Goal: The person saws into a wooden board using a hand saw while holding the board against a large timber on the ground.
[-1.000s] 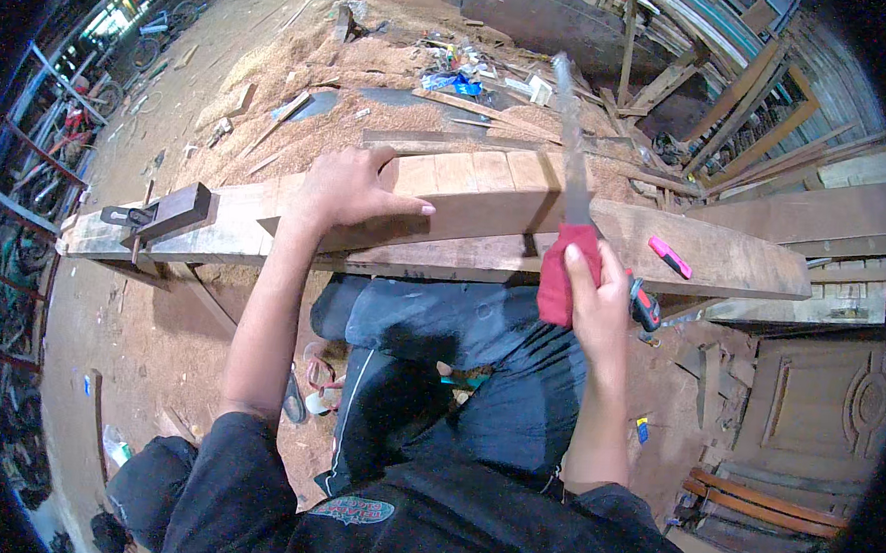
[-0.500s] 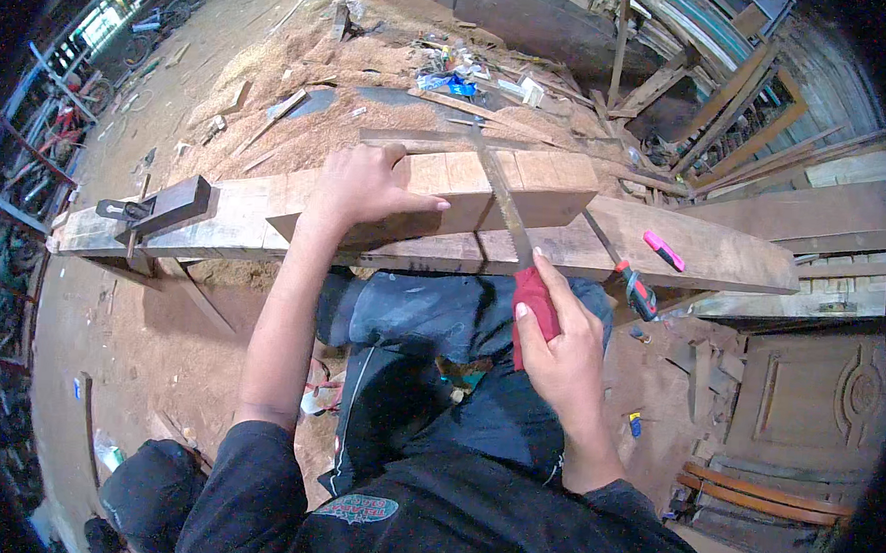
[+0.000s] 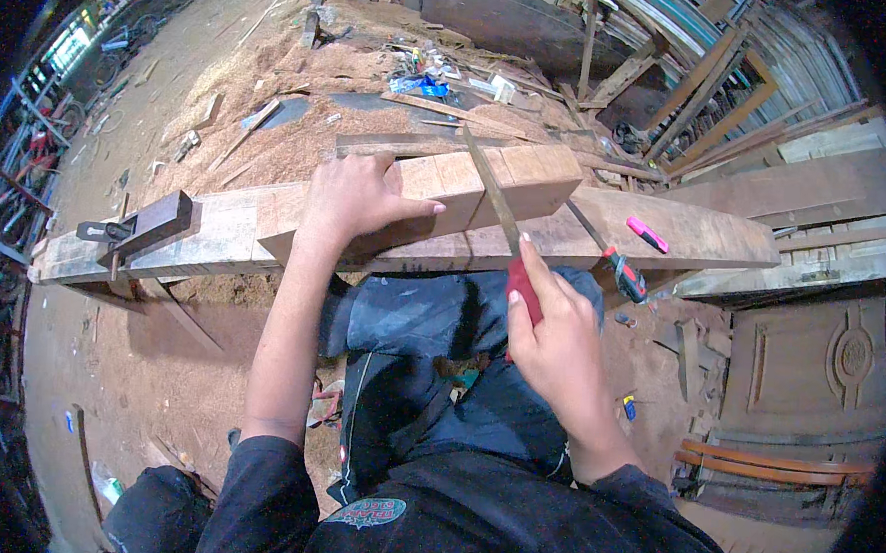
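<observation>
Sawing is in hand — the left hand (image 3: 352, 200) presses flat and open on the wooden block (image 3: 468, 183) lying on the long plank (image 3: 215, 235), the right hand (image 3: 558, 338) grips the red-handled saw (image 3: 501, 229) mid-cut — next likely another steady stroke.

The wooden block (image 3: 488, 184) looks pale, matt and planed smooth. The saw (image 3: 501, 224) has a dull grey metal blade and a red, slightly glossy plastic handle. The long wooden counter (image 3: 215, 235) is rough and dusty.
</observation>
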Motion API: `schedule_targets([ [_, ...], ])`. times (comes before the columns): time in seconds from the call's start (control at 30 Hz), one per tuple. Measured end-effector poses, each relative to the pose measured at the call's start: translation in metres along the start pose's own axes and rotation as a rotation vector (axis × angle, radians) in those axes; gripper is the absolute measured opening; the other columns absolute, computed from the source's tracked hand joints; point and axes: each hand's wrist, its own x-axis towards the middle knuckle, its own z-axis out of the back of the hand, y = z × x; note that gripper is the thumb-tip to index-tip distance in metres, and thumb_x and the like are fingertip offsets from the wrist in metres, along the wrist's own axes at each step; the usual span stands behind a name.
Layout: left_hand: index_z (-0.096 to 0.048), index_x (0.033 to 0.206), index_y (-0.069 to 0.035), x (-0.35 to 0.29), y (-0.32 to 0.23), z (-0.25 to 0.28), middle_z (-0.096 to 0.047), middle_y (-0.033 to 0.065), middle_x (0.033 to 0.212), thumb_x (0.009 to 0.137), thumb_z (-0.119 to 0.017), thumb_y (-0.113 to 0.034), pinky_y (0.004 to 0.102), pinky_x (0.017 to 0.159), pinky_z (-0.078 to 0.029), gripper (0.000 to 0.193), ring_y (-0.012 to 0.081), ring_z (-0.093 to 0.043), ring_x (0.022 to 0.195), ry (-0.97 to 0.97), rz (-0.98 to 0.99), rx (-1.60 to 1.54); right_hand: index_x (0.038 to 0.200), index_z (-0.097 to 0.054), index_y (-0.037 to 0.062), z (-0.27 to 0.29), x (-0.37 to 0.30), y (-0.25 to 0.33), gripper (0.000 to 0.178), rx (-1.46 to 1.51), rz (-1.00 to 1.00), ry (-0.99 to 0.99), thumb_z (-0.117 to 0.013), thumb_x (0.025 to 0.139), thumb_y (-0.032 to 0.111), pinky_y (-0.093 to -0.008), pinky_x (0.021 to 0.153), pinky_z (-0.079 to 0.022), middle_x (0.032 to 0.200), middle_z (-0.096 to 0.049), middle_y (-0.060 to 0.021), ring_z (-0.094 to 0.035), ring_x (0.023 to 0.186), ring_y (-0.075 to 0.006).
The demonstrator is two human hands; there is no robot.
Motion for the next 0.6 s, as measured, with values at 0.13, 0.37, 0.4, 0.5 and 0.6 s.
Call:
schedule_targets([
  [0.13,-0.078,0.119,-0.007,0.001,0.000,0.002,-0.078,0.0248,0.090,0.067,-0.068,-0.094,0.0546,0.084,-0.061,0.101,0.0436,-0.077,0.091,0.026,0.023,0.000,0.152,-0.053,-0.0009,-0.002,0.008,0.003,0.058,-0.041,0.022,0.001,-0.064,0.096,0.012,-0.0552,0.081,-0.058,0.098,-0.070,-0.0274,-0.071,0.087,-0.0468],
  [0.37,-0.077,0.125,-0.008,0.000,0.002,0.003,-0.078,0.0268,0.096,0.066,-0.069,-0.093,0.0545,0.088,-0.060,0.104,0.0428,-0.076,0.098,0.026,0.011,-0.022,0.151,-0.053,-0.0012,0.007,0.003,0.013,0.058,-0.099,0.007,0.044,-0.063,0.096,0.012,-0.0551,0.077,-0.059,0.094,-0.068,-0.0259,-0.071,0.084,-0.0463],
  [0.4,-0.077,0.125,-0.008,-0.002,0.000,0.004,-0.078,0.0268,0.096,0.066,-0.069,-0.093,0.0545,0.088,-0.060,0.103,0.0427,-0.076,0.098,0.028,0.019,-0.018,0.151,-0.052,-0.0013,0.006,0.005,0.011,0.058,-0.111,0.017,0.041,-0.063,0.096,0.012,-0.0550,0.076,-0.059,0.093,-0.068,-0.0257,-0.071,0.083,-0.0463],
  [0.5,-0.078,0.119,-0.006,-0.002,-0.003,0.011,-0.078,0.0260,0.095,0.066,-0.069,-0.094,0.0543,0.086,-0.061,0.103,0.0423,-0.077,0.096,0.075,0.044,-0.035,0.152,-0.052,-0.0008,0.011,0.003,0.014,0.058,-0.105,0.019,0.053,-0.063,0.096,0.012,-0.0551,0.074,-0.059,0.093,-0.067,-0.0257,-0.071,0.081,-0.0466],
  [0.6,-0.079,0.111,-0.004,-0.004,-0.002,0.003,-0.078,0.0253,0.094,0.065,-0.067,-0.096,0.0531,0.083,-0.061,0.103,0.0415,-0.077,0.094,-0.014,0.002,-0.013,0.153,-0.051,-0.0005,0.015,-0.013,0.013,0.058,-0.083,-0.006,0.101,-0.062,0.097,0.012,-0.0549,0.072,-0.059,0.094,-0.067,-0.0255,-0.070,0.079,-0.0469],
])
